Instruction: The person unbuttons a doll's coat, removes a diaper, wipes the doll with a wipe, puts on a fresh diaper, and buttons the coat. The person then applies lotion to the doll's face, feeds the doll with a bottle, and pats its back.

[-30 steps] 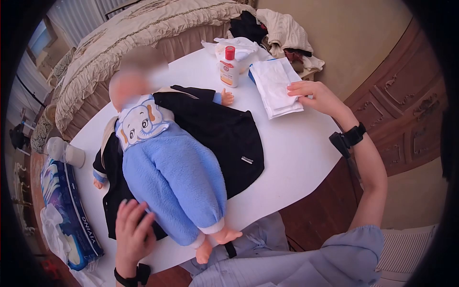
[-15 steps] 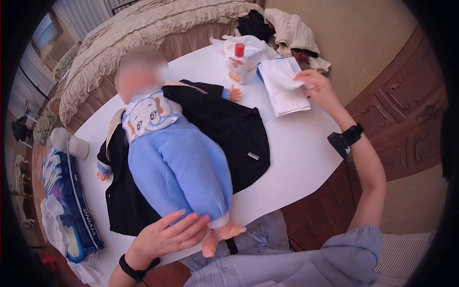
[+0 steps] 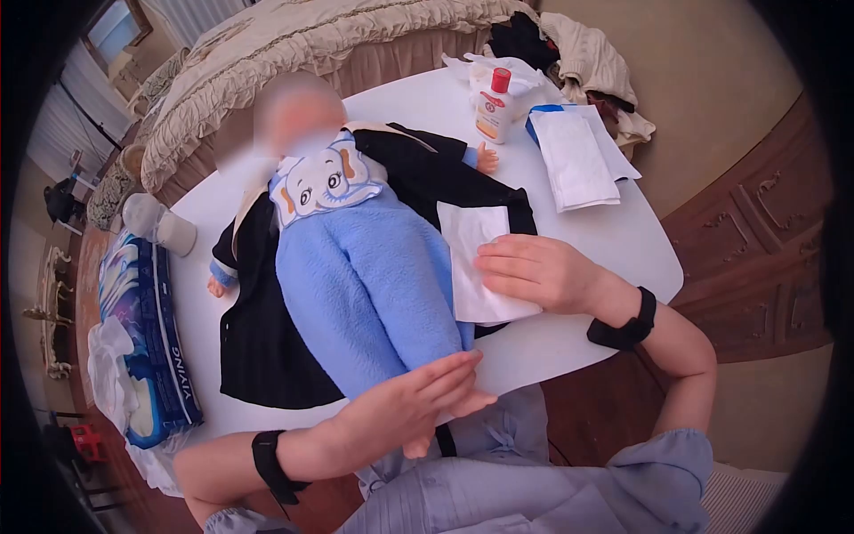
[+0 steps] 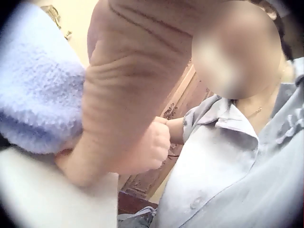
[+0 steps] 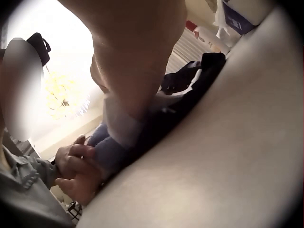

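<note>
A baby doll in a fluffy blue outfit (image 3: 356, 276) and an elephant bib (image 3: 329, 187) lies on its back over a spread black jacket (image 3: 267, 347). My left hand (image 3: 405, 405) rests across its ankles, fingers fairly straight and close together; the thumb is hidden. The doll's foot (image 3: 470, 405) pokes out beyond the fingers. With my right hand (image 3: 547, 274) I hold a folded white diaper (image 3: 476, 236) beside the doll's leg, fingers on top and thumb hidden underneath. In the right wrist view the diaper (image 5: 126, 124) hangs below that hand.
More folded white diapers (image 3: 578, 173) sit at the table's right. A red-capped bottle (image 3: 492, 116) stands behind the doll's arm. Along the left edge are a blue package (image 3: 151, 329) and a white jar (image 3: 173, 233). The white table (image 3: 578, 347) ends close to my body.
My right hand has lifted a folded diaper from the stack and brought it left to the doll's leg. My left hand has moved right from beside the doll onto its ankles.
</note>
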Available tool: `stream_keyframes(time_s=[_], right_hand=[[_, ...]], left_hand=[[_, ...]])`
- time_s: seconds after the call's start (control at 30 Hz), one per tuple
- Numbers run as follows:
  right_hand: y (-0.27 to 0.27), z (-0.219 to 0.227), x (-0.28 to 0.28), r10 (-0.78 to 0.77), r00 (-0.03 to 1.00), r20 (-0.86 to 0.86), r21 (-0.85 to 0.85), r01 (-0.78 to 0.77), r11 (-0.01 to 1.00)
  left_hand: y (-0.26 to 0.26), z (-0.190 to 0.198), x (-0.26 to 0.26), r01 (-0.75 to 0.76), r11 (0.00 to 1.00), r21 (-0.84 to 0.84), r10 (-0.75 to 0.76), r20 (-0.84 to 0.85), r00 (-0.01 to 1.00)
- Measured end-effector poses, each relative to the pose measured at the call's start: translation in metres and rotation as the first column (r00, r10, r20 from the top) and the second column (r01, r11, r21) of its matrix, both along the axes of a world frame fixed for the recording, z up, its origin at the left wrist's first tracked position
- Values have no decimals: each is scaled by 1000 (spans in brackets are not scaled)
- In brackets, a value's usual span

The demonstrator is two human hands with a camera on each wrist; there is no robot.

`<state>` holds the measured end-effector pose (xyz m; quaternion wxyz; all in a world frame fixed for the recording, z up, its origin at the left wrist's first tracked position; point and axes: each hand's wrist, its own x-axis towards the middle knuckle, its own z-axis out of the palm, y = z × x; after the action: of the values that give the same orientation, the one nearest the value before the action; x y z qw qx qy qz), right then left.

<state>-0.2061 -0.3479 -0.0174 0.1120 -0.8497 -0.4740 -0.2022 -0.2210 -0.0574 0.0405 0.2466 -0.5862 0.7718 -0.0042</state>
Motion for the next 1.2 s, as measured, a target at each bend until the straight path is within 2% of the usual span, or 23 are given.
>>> stream_keyframes(time_s=[0.03, 0.1, 0.2, 0.33, 0.4, 0.43, 0.47, 0.5, 0.53, 0.57, 0.6, 0.63, 0.7, 0.73, 0.8, 0.83, 0.9, 0.93, 0.97, 1.0, 1.03, 1.1, 1.2], right_hand=[[0, -2, 4, 3, 1000, 1, 0, -3, 1000], [-4, -5, 14, -44, 993, -107, 114, 56, 992], [-8, -12, 29, -36, 995, -96, 128, 48, 991], [-11, -14, 34, 16, 997, -76, 41, -13, 999], [-12, -19, 30, -59, 961, -271, 217, 121, 969], [-13, -18, 26, -63, 961, -271, 220, 126, 967], [-14, -13, 21, -57, 826, -561, 413, 339, 845], [-14, -8, 15, 44, 621, -782, 492, 573, 656], [-9, -3, 13, 40, 620, -784, 489, 576, 656], [2, 4, 13, 184, 541, -820, 570, 745, 348], [8, 10, 14, 345, 495, -797, 529, 848, 6], [8, 15, 14, 344, 498, -796, 533, 846, 9], [9, 24, 13, 537, 398, -744, 411, 906, -101], [11, 26, 12, 537, 394, -746, 413, 906, -92], [21, 27, 9, 453, 529, -718, 512, 842, -172], [24, 23, 8, 465, 512, -722, 510, 848, -141], [29, 9, 9, -91, 727, -681, 722, 687, 87], [35, 2, 13, -349, 858, -376, 788, 495, 367], [37, 4, 18, -328, 867, -374, 787, 484, 382], [36, 6, 22, -402, 914, 52, 494, 327, 806], [36, 10, 26, -215, 867, 450, -7, 244, 970], [73, 35, 51, 217, 706, 675, -93, -210, 973], [103, 29, 70, 232, 734, 639, -176, -155, 972]], left_hand=[[1, -6, 1, -3, 1000, 0, 3, 1, 1000], [3, -25, 5, 41, 984, -172, -55, -81, 995], [1, -26, 7, 103, 974, -201, -110, -26, 994], [3, -27, 11, 130, 960, -247, -143, -35, 989], [2, -18, 14, -50, 938, -343, -87, -374, 923], [1, -9, 15, -46, 939, -340, -90, -374, 923], [-1, 2, 14, -126, 909, -398, -79, -461, 884], [-2, 11, 14, -212, 869, -447, -76, -544, 836], [-1, 20, 16, -210, 868, -449, -80, -545, 834], [3, 29, 20, -295, 823, -486, -88, -622, 778], [5, 34, 25, -381, 771, -510, -104, -691, 715], [7, 33, 25, -380, 769, -514, -105, -688, 719], [22, 35, 43, -424, 738, -525, -181, -759, 625], [27, 34, 47, -451, 720, -528, -218, -789, 575], [12, 42, 73, -523, 670, -527, -287, -833, 473], [34, 39, 74, -567, 637, -523, -320, -848, 423], [56, 40, 86, -654, 562, -507, -388, -860, 333], [66, 44, 102, -691, 526, -496, -427, -857, 290], [51, 48, 112, -721, 495, -485, -470, -847, 247], [44, 52, 126, -748, 468, -471, -515, -833, 202], [52, 49, 124, -772, 444, -455, -561, -813, 156], [51, 52, 137, -812, 404, -420, -645, -761, 72], [61, 49, 144, -865, 363, -347, -755, -654, -54]])
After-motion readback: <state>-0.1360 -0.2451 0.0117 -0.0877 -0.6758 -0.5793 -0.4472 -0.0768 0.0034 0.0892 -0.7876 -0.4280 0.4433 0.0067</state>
